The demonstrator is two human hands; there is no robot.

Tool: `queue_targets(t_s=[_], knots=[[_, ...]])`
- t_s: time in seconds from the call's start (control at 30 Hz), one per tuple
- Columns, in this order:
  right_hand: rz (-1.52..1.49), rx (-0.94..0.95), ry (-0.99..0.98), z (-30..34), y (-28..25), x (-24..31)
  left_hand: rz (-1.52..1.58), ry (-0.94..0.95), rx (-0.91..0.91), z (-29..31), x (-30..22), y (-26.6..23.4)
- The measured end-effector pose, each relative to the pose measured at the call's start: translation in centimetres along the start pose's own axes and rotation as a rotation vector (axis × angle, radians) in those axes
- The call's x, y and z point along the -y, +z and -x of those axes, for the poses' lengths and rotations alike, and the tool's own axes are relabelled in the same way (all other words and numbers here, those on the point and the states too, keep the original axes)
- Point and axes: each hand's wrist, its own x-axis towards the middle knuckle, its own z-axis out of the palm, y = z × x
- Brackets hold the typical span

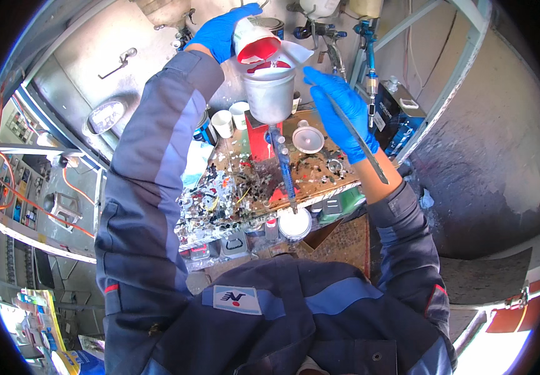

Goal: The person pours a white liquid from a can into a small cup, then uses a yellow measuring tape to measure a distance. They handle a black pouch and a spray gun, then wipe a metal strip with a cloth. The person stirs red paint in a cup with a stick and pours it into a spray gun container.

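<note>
My left hand (220, 34), in a blue glove, grips a white cup (241, 37) coated red inside. The cup is tipped with its mouth toward a white paper strainer (295, 55), which sits in the top of a grey paint pot (270, 99). Red paint shows in the strainer. Beneath the pot is a spray gun (284, 164) with a blue handle, standing upright over the bench. In my right hand (343, 112), also gloved in blue, is a long flat metal stirring stick (358, 140), slanting down past my wrist. That hand is to the right of the pot, apart from it.
Paper cups (222, 124) and a round lid (308, 139) rest on the paint-spattered bench (245, 187). More spray guns (326, 34) hang behind, near the right hand. A blue-and-black box (398, 115) stands at the right. Below the bench edge is a white-lidded tub (294, 224).
</note>
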Motion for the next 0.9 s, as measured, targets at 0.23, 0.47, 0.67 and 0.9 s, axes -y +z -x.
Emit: queue_targets(t_s=[0.23, 0.47, 0.67, 0.9], knots=[[-0.354, -0.177, 0.253, 0.7, 2.2, 0.5, 0.169, 0.169, -0.069, -0.5, -0.1, 0.2], [0.010, -0.048, 0.063, -0.1, -0.3, -0.4, -0.291, 0.189, -0.112, -0.9, 0.7, -0.5], [-0.484, -0.136, 0.420, 0.6, 1.1, -0.2, 0.045, 0.049, -0.124, -1.3, 0.2, -0.4], [0.147, 0.045, 0.136, -0.1, -1.2, -0.8, -0.261, 0.059, -0.121, -0.4, 0.9, 0.4]])
